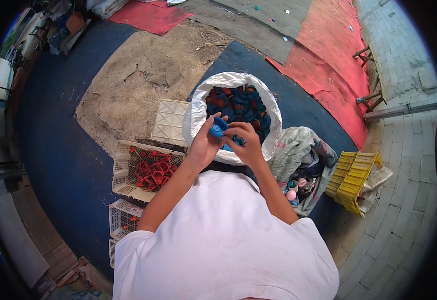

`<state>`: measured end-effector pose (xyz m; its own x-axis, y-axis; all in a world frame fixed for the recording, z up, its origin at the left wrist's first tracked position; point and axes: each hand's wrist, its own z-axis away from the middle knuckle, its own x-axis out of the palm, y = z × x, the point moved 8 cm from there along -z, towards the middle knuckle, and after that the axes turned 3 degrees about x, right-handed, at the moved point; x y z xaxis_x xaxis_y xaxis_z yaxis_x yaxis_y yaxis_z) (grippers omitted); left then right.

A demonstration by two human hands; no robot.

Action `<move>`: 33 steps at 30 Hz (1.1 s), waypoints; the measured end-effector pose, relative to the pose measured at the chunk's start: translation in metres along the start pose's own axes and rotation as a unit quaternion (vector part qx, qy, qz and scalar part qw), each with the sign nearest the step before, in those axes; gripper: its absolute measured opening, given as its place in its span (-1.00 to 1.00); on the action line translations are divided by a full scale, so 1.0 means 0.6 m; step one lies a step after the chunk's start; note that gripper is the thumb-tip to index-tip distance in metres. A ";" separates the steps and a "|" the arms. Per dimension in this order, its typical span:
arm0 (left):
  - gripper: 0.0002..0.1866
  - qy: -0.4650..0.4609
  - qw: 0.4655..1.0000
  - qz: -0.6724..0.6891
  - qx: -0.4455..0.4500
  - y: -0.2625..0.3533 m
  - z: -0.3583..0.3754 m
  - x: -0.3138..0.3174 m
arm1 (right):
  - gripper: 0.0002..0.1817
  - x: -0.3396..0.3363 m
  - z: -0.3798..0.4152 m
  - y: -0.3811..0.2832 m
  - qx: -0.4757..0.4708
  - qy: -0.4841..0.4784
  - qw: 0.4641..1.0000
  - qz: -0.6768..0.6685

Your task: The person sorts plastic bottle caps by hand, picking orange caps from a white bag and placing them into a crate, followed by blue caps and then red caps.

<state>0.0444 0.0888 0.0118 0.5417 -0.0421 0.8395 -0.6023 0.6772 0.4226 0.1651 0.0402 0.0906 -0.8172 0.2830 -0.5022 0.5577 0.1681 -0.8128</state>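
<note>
In front of me stands a white woven sack (198, 107), its rim rolled open, filled with dark blue, teal and red plastic caps (238, 102). Over its near side, my left hand (206, 145) holds a bright blue round plastic cap (217, 128) between thumb and fingers. My right hand (247, 142) is closed close beside it, fingertips at the cap's lower edge. A small teal piece (238, 140) shows at the right fingers; I cannot tell whether they grip it or the cap.
Left of the sack, a cream crate (122, 167) holds red plastic rings (154, 170); another crate (116, 217) is below it. A grey-green sack (298, 142) with mixed items lies at right, before a yellow crate (346, 175). Red matting (323, 65) covers the floor beyond.
</note>
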 end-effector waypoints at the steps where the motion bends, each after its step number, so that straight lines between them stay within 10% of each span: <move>1: -0.58 0.025 1.000 -0.019 -0.002 -0.005 0.003 -0.005 | -0.75 -0.002 0.002 -0.011 -0.026 -0.003 1.000 0.007; 3: -0.60 0.053 0.998 0.014 -0.017 -0.017 0.008 -0.028 | -0.71 0.000 0.003 -0.026 -0.080 -0.011 0.997 0.018; 7: -0.64 0.119 0.990 0.064 -0.028 -0.015 0.036 -0.075 | -0.67 0.026 -0.003 0.114 0.200 -0.042 0.966 -0.159; 10: -0.63 0.128 0.987 0.095 -0.018 -0.001 0.053 -0.076 | -0.61 0.073 -0.021 0.250 0.242 -0.081 0.966 0.047; 19: -0.65 0.087 0.982 0.168 0.020 0.022 0.078 -0.088 | -0.40 0.174 -0.069 0.298 0.133 -0.121 0.922 0.344; 33: -0.69 0.147 0.980 0.111 0.075 0.019 0.095 -0.110 | -0.39 0.114 -0.057 0.272 0.138 -0.025 0.975 0.171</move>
<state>-0.0318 0.0574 -0.0192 0.5192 0.3231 0.7912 -0.7923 0.5290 0.3039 0.2050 0.1192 -0.0661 -0.5997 0.2304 -0.7664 0.7445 -0.1904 -0.6398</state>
